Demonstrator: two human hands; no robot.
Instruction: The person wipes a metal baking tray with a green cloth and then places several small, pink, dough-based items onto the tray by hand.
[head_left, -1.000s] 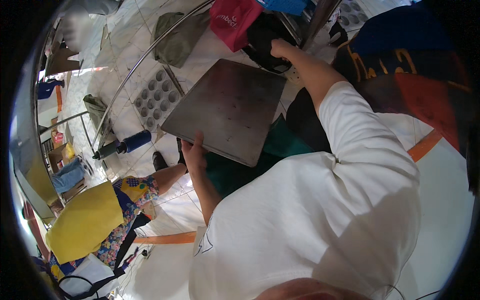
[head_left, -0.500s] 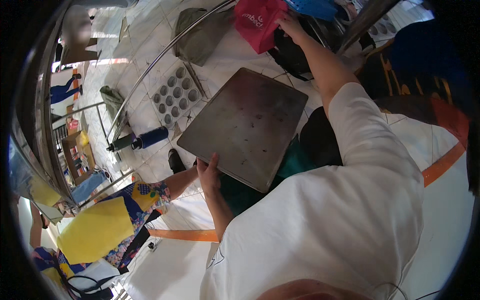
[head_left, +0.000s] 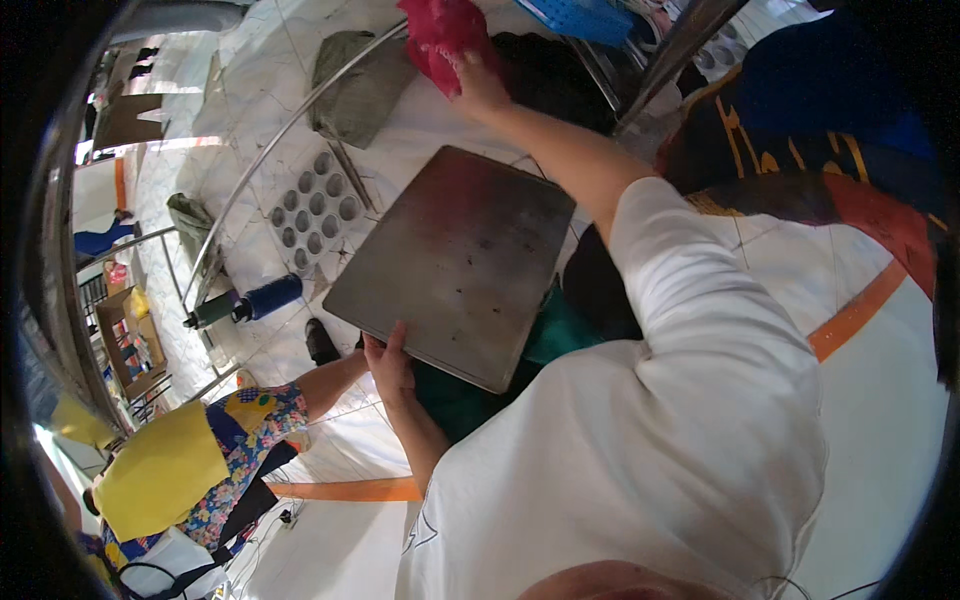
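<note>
A large dark metal baking tray [head_left: 450, 270] rests tilted over my lap, its worn flat face marked with a few dark spots. My left hand [head_left: 392, 365] grips its near left edge, thumb on top and fingers underneath. Past the tray's far side, my right hand [head_left: 478, 85] is closed on a bunched red cloth [head_left: 440, 45] and holds it up, away from the tray. Green fabric [head_left: 560, 325] shows below the tray's right edge.
A muffin tin [head_left: 311, 213] lies on the tiled floor left of the tray. Nearby are a blue bottle [head_left: 272, 297], a grey-green cloth [head_left: 358, 90] and a curved metal rail [head_left: 270, 152]. A blue basket [head_left: 585, 18] stands far right. Someone in yellow and floral clothing [head_left: 165, 470] is at left.
My right hand has drawn the red cloth leftward, and it is now more bunched. The tray and my left hand appear further left in view, as does the whole scene.
</note>
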